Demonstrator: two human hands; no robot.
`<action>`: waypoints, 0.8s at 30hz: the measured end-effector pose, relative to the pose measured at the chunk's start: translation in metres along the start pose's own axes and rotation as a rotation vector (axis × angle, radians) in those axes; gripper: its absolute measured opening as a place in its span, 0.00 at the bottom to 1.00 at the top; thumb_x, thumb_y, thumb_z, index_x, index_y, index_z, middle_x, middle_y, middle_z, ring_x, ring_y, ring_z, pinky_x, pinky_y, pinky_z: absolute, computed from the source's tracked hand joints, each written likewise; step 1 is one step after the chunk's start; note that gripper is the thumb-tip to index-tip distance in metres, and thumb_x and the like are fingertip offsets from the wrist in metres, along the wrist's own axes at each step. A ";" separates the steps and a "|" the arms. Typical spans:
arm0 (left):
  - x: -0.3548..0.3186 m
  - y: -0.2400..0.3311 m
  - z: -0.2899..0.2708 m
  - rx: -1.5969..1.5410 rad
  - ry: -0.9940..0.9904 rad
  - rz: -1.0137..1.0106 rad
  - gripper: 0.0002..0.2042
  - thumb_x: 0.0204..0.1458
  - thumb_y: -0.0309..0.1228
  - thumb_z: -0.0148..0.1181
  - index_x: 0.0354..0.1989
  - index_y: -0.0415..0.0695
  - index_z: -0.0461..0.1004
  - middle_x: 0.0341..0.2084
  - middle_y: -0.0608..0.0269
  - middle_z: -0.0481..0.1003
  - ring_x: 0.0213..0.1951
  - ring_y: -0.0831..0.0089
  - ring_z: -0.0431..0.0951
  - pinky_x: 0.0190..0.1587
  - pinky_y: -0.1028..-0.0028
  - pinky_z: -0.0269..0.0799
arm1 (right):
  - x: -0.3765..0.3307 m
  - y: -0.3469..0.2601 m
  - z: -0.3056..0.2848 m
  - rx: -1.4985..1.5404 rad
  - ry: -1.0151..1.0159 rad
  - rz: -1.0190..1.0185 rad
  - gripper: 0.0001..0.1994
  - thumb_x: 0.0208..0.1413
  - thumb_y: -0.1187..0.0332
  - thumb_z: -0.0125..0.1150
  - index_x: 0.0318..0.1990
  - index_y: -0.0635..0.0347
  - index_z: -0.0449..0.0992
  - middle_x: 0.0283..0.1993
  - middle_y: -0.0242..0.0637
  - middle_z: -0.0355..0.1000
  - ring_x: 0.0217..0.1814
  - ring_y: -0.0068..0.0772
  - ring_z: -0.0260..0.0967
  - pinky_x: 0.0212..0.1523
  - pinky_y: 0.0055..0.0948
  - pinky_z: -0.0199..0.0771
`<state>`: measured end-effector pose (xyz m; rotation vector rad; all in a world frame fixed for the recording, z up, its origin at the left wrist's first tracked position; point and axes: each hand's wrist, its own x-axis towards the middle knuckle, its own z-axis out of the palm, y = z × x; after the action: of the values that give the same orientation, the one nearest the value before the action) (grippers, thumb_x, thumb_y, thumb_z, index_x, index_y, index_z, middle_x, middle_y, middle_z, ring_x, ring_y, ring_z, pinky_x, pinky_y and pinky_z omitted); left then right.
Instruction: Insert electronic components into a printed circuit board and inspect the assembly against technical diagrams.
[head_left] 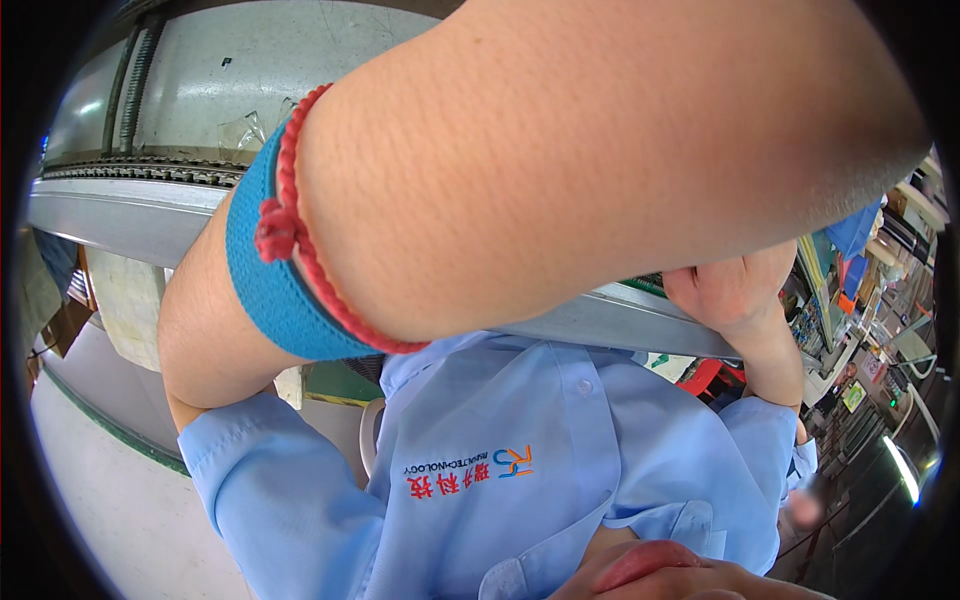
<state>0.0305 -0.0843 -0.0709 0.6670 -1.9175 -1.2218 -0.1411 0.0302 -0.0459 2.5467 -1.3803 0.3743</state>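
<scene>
While the raised left forearm (560,170) fills most of the view, close to the lens, its hand lies outside the picture, so whether those fingers are spread or closed cannot be told. Around the wrist sit a wide blue band (268,285) and a red braided cord (290,215) with a knot, the cord lying over the band's edge. The right hand (728,288) shows just below the forearm at the right, fingers curled over the edge of a grey metal rail (610,318); a sliver of something green shows above the knuckles, too hidden to identify, and whether the hand clamps it cannot be told. The two hands are well apart.

Below them is the person's light blue short-sleeved shirt (560,440), with a button at the placket and a printed chest mark of red and blue characters beside a small orange-and-blue emblem. Along the upper left runs a grey conveyor frame (120,215) with a dark chain (140,172) and a ribbed hose (140,70), and a scrap of clear plastic film (245,130) lies on the pale surface above it. At the far right, shelves hold small coloured boxes and green boards, blurred by the rim. A red object (705,375) shows beneath the rail, and pale floor (110,500) spreads at lower left.
</scene>
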 end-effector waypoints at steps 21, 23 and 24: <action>-0.003 -0.002 0.000 -0.044 0.007 0.002 0.06 0.47 0.24 0.58 0.32 0.36 0.78 0.21 0.59 0.77 0.25 0.74 0.77 0.28 0.74 0.72 | -0.002 0.001 0.001 0.024 -0.026 0.005 0.16 0.34 0.79 0.66 0.37 0.69 0.75 0.28 0.40 0.71 0.22 0.34 0.68 0.19 0.25 0.67; -0.004 -0.003 0.000 -0.051 0.008 0.001 0.06 0.47 0.23 0.58 0.32 0.36 0.78 0.21 0.59 0.77 0.25 0.74 0.77 0.29 0.75 0.72 | -0.004 0.001 -0.001 0.048 -0.064 0.023 0.18 0.34 0.79 0.66 0.38 0.69 0.75 0.29 0.40 0.71 0.22 0.35 0.69 0.20 0.26 0.67; -0.005 -0.003 0.000 -0.054 0.008 0.001 0.06 0.47 0.23 0.58 0.33 0.36 0.78 0.21 0.59 0.77 0.25 0.74 0.77 0.29 0.75 0.72 | -0.005 0.002 -0.002 0.054 -0.098 0.040 0.18 0.34 0.78 0.66 0.39 0.68 0.75 0.30 0.41 0.71 0.23 0.35 0.69 0.20 0.26 0.68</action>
<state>0.0332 -0.0820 -0.0750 0.6414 -1.8712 -1.2639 -0.1459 0.0340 -0.0454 2.6163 -1.4772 0.3005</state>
